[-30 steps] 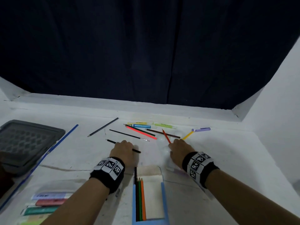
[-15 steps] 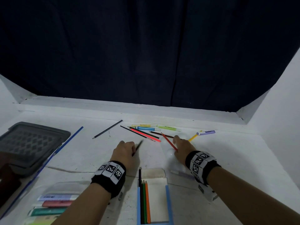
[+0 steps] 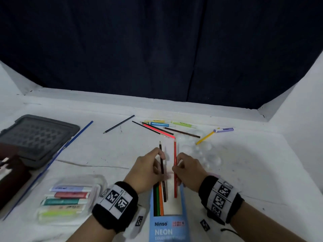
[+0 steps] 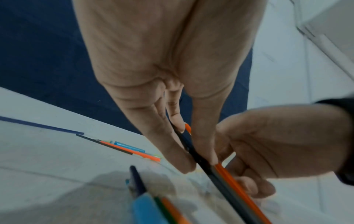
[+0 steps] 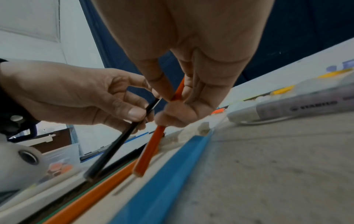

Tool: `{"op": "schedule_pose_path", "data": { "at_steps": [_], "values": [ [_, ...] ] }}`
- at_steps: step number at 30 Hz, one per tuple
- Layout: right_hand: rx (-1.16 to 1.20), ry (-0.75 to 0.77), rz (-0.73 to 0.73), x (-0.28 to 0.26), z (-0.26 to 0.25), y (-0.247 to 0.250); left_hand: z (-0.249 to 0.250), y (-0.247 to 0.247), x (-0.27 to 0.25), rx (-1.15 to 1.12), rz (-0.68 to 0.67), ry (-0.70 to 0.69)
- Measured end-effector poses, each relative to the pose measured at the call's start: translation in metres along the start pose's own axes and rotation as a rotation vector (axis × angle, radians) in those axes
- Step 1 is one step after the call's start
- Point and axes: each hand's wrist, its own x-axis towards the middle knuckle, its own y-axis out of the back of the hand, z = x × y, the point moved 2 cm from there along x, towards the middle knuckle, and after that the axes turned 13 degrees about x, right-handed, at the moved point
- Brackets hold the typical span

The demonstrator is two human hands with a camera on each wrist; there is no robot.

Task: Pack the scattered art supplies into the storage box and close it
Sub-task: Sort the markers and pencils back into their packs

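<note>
My left hand point(image 3: 158, 163) pinches a black pencil point(image 3: 161, 161) between thumb and fingers. Beside it my right hand point(image 3: 175, 169) pinches a red pencil point(image 3: 175, 154). Both pencils point away from me, and their back ends hang over the open tray of the blue Ninso pencil box point(image 3: 168, 227). Black, green and orange pencils point(image 3: 158, 201) lie along the tray's left side. In the right wrist view the red pencil point(image 5: 151, 148) and black pencil point(image 5: 114, 148) slant down toward the box's blue edge point(image 5: 168, 174). More pencils and markers point(image 3: 157, 127) lie scattered farther back.
A clear case of highlighters point(image 3: 70, 199) sits at the near left, a grey lid point(image 3: 35, 137) and a dark box point(image 3: 12, 175) beyond it. A long blue strip point(image 3: 70, 145) runs diagonally. A yellow pencil point(image 3: 204, 137) and purple highlighter point(image 3: 224, 130) lie far right. White walls flank the table.
Both hands picked a pencil off the table, the left a black one and the right a red one, and drew them back over the pencil box.
</note>
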Motion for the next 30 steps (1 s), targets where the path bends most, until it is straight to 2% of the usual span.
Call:
{"op": "schedule_pose_path", "data": {
  "at_steps": [6,11,13,15,18,21,25,30],
  "values": [
    [0.056,-0.174,-0.144,-0.005,0.007,-0.008,-0.008,-0.018,-0.007,0.130,-0.079,-0.014],
    [0.038,-0.228,-0.154,-0.005,0.004,-0.006,-0.007,-0.024,-0.011,0.288,-0.172,-0.046],
    [0.018,-0.224,-0.151,-0.007,0.003,-0.006,-0.006,-0.023,-0.013,0.383,-0.170,-0.064],
    [-0.095,-0.153,-0.130,-0.009,0.002,-0.006,-0.006,-0.018,-0.017,0.417,-0.128,-0.073],
    [-0.457,0.138,-0.131,-0.014,-0.003,-0.007,-0.011,-0.014,-0.025,0.495,-0.109,-0.086],
    [-0.658,0.315,-0.208,-0.020,0.001,-0.014,-0.013,-0.018,-0.035,0.678,-0.154,-0.164],
    [-0.791,0.323,-0.275,-0.025,0.010,-0.018,-0.017,-0.029,-0.048,0.839,-0.302,-0.201],
    [-0.808,0.307,-0.313,-0.028,0.011,-0.015,-0.020,-0.027,-0.060,0.867,-0.352,-0.294]
  ]
}}
